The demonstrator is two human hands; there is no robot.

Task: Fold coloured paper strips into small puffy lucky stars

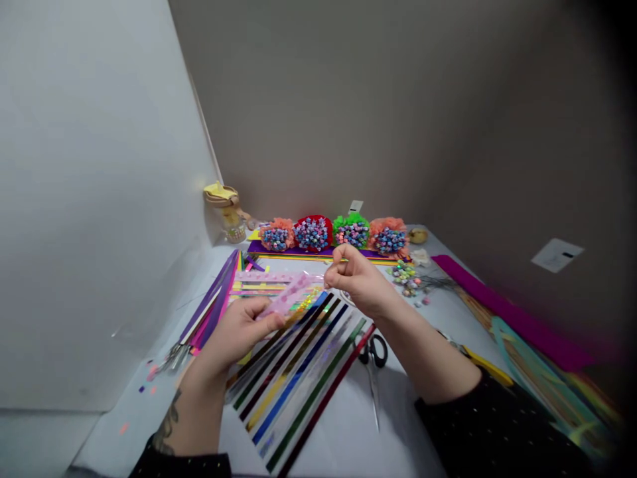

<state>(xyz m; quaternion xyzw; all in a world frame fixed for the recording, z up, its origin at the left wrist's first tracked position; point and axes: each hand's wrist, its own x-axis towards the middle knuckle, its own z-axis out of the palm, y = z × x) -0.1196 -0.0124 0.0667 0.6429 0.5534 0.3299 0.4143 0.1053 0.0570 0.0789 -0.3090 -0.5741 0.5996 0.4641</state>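
My left hand (249, 328) grips a clear packet of shiny coloured strips (298, 378), thumb on top. The strips slant down toward the table's front, in red, green, blue, gold and dark colours. A pink patterned band (288, 294) runs along the packet's upper end. My right hand (353, 279) is raised at that end, its thumb and fingertips pinched together; what they hold, if anything, is too small to make out. Black-handled scissors (372, 355) lie on the table just right of the packet. More pale strips (249, 285) lie behind my left hand.
Four crepe-paper bundles filled with small stars, one of them red (313, 234), line the back. Purple and pink strips (213, 305) lie left, a magenta sheet (512, 312) right. A jar (233, 222) stands back left. Small stars (405, 275) and thin wires lie back right.
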